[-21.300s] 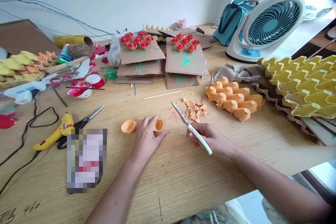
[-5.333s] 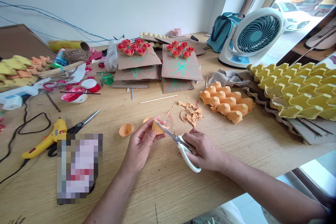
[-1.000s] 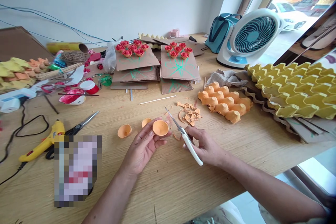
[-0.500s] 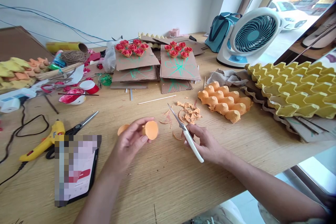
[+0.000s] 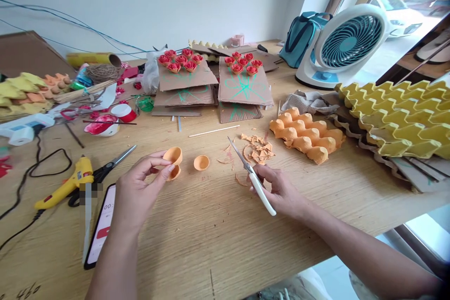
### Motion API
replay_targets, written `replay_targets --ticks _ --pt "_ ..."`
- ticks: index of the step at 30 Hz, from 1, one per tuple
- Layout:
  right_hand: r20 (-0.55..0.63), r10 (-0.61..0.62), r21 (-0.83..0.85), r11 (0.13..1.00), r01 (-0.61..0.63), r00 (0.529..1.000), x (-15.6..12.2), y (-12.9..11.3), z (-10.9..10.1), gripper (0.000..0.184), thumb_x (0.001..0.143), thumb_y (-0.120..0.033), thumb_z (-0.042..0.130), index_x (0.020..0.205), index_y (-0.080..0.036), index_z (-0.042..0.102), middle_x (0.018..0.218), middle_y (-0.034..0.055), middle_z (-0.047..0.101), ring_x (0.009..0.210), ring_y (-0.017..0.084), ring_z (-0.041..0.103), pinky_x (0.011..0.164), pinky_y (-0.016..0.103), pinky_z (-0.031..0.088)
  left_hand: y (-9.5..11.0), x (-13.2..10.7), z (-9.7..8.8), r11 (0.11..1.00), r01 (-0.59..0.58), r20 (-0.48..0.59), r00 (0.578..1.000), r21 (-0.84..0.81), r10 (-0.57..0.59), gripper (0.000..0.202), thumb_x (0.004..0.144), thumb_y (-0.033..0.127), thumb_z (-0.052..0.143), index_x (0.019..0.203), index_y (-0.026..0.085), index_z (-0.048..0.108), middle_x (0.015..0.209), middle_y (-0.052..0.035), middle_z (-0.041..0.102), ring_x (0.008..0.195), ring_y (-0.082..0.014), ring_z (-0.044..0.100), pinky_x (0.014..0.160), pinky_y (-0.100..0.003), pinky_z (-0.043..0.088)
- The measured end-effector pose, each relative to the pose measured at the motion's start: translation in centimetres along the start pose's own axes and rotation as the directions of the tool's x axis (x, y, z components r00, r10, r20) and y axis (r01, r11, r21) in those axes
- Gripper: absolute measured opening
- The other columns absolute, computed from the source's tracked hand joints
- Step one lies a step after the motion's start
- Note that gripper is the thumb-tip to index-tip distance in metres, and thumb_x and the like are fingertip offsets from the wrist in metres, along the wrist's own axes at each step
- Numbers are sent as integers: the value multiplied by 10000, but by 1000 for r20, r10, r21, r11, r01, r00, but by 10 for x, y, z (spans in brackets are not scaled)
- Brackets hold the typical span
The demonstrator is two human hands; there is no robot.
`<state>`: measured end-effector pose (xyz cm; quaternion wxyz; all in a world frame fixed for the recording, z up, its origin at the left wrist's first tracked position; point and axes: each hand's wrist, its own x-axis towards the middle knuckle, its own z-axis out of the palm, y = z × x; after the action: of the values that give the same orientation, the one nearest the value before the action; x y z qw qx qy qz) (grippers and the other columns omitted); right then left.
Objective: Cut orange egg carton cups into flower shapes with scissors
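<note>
Between the thumb and fingertips of my left hand (image 5: pixel 149 176) is a small orange egg-carton cup (image 5: pixel 173 155). Just below it, near my thumb, a second orange piece (image 5: pixel 175 174) shows in part; I cannot tell whether it is held or lies on the table. A separate round cup (image 5: pixel 201 163) rests on the wood to the right, hollow side up. White-handled scissors (image 5: pixel 258 192) are in my right hand (image 5: pixel 276 190), blades slanting up and left. Beyond that hand lies a heap of orange carton scraps (image 5: pixel 259 150).
An orange egg carton (image 5: pixel 305 136) sits at right, beside stacked yellow egg trays (image 5: pixel 397 122). Cardboard sheets (image 5: pixel 188 79) bearing red flowers are at the back. Left are a yellow glue gun (image 5: pixel 66 183), black scissors (image 5: pixel 105 168) and a phone (image 5: pixel 101 225). A fan (image 5: pixel 342 47) stands back right.
My left hand has moved left, leaving one orange cup on the table, and now grips another. My right hand keeps the scissors in nearly the same place. The view has shifted slightly.
</note>
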<state>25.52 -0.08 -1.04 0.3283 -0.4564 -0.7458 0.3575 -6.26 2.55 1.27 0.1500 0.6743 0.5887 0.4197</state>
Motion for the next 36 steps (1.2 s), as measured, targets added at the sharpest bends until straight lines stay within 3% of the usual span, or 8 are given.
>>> replay_targets --ticks 5,10,14,20,23,27,32,36 --pt "18 13 -16 1000 -13 1000 0 -1 1 271 923 -394 585 755 -196 510 675 -18 526 649 142 475 626 276 370 5 0 16 994 -90 14 996 68 89 104 873 332 663 901 261 733 1176 -26 734 1102 -253 677 990 -424 491" --pt "26 1 -26 1000 -1 1000 0 -1 2 298 929 -412 579 740 -198 494 667 -19 517 640 138 471 626 276 365 -5 19 28 884 -241 96 971 401 221 126 898 315 627 850 276 737 1147 -53 757 1007 -311 684 870 -482 457" --pt "25 -8 -45 999 9 1000 0 -1 2 315 935 -428 575 734 -198 497 655 -23 504 633 136 463 633 276 371 -6 35 37 823 -235 169 971 518 171 84 850 272 663 771 264 688 1041 -61 782 913 -323 685 816 -471 421" --pt "42 -12 -73 997 15 999 -1 -2 1 315 943 -429 557 737 -202 487 659 -18 512 641 141 466 645 279 380 -7 35 46 834 -157 215 975 529 48 77 840 262 637 767 246 657 821 -54 768 844 -304 685 910 -497 377" --pt "57 -11 -109 994 17 998 -2 0 0 297 955 -414 540 751 -205 484 663 -18 519 647 140 465 649 270 381 -9 30 41 846 -145 185 981 513 56 64 842 265 628 879 250 678 951 -79 777 922 -327 685 952 -525 357" --pt "61 54 -260 965 -36 997 1 4 -6 305 952 -403 530 727 -214 447 620 -26 491 602 135 449 587 252 338 -13 23 24 857 -175 149 982 484 117 130 877 266 587 974 264 674 1115 -75 750 1060 -317 665 971 -485 377" --pt "60 129 -581 811 -70 990 4 8 -11 252 901 -350 544 698 -211 491 564 -5 535 531 140 450 604 283 316 -22 13 2 903 -92 46 996 420 80 135 881 274 563 954 245 673 1117 -75 737 1035 -293 677 912 -432 461" --pt "146 104 -714 699 32 984 -2 7 -9 256 903 -394 569 730 -206 581 591 25 633 481 137 472 664 320 332 -25 5 -2 924 -79 -2 996 375 86 104 894 276 562 928 268 660 1041 -45 736 977 -268 687 870 -399 494"
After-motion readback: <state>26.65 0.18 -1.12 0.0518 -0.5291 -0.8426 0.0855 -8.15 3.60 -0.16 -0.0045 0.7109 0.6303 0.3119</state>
